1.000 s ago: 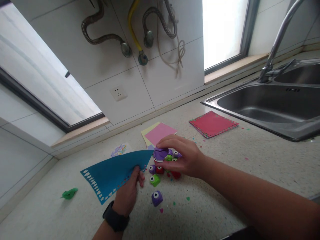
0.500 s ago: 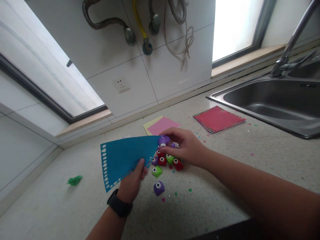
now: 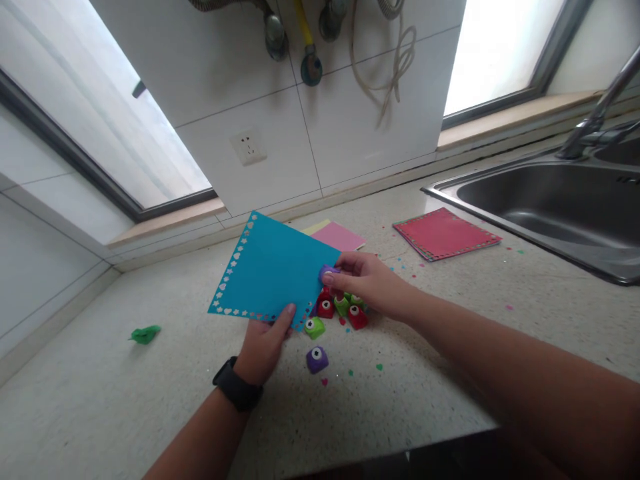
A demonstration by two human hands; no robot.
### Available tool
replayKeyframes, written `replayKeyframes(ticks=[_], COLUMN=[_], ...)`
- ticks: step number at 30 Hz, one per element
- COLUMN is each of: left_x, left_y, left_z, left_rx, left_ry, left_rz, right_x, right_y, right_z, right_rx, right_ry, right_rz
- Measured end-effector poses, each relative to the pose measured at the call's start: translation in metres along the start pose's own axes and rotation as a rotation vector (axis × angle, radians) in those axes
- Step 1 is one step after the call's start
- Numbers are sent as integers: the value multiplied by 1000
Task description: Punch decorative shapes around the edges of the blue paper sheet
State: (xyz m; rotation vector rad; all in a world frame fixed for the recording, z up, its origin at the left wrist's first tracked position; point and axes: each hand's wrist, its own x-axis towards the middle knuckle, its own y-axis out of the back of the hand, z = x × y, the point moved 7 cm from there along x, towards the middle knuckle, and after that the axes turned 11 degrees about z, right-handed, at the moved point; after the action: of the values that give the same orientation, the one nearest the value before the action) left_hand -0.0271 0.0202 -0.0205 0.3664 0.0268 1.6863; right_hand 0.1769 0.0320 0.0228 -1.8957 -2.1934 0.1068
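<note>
My left hand (image 3: pixel 270 343) pinches the lower edge of a blue sheet of paper (image 3: pixel 273 270), thumb on top. Small shapes are punched along the sheet's left and lower edges and part of its right edge. A purple craft punch (image 3: pixel 327 272) sits on the right edge of the sheet, held between the thumb and fingers of my right hand (image 3: pixel 367 280). Below that hand lie several more punches, among them a red punch (image 3: pixel 357 317), a green punch (image 3: pixel 315 327) and, nearer me, another purple punch (image 3: pixel 317 359).
Pink paper (image 3: pixel 340 235) and a yellow sheet lie behind the blue one. A red stack of punched sheets (image 3: pixel 447 233) rests near the steel sink (image 3: pixel 530 207). At left is a crumpled green item (image 3: pixel 145 335). Paper bits dot the counter (image 3: pixel 430 407).
The blue sheet has tilted up, its far left corner rising toward the wall. The purple punch in my right hand is now pressed along the sheet's right edge. The camera view has shifted slightly.
</note>
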Motion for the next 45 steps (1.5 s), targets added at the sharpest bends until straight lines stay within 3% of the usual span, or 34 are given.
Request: replayKeyframes(ticks=[11,23,45], left_x=[0,0,0], left_y=[-8,-11,-12], left_z=[12,18,20], left_rx=[-16,-57,10], left_ry=[-59,-90,-186], left_rz=[-74,-82,-123], right_x=[-1,-6,-6], right_y=[-3,-15,-16], right_z=[20,23,33], right_rx=[-121,-107,-219], right_ry=[-112,-212,-255], right_rz=[4,-39,-63])
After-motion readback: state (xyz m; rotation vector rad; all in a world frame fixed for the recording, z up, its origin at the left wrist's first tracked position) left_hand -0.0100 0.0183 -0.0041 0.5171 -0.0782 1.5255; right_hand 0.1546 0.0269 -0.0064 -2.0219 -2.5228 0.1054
